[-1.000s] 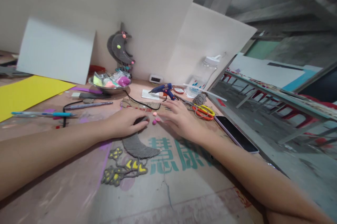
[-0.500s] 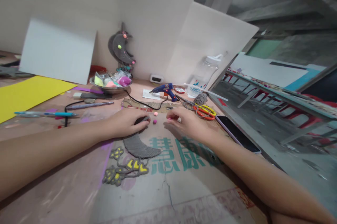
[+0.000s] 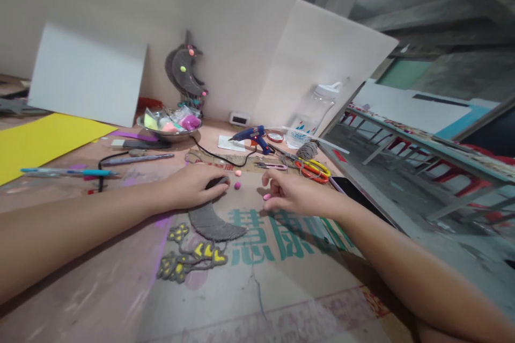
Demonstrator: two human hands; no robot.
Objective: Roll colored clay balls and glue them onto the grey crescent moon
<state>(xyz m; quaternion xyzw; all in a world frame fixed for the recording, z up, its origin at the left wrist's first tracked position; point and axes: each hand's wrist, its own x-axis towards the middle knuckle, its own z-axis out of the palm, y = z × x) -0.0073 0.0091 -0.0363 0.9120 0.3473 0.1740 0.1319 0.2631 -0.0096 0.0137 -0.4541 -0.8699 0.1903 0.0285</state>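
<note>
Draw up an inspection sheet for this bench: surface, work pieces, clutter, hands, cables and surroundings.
Surface: tan board with green print.
Job's things: grey yarn-wrapped crescent; small purple ball and small peach ball, apart; small pink piece; grey-and-yellow flowery ornament.
Clutter: blue plastic glue gun; orange-and-yellow-handled scissors; round metal bowl of coloured packets.
Hands: left hand holds the crescent's upper part; right hand has the pink piece at its fingertips.
Cables: thin black cord curves between bowl and glue gun.
Surroundings: long table with red stools, right; other people, nothing seen.
</note>
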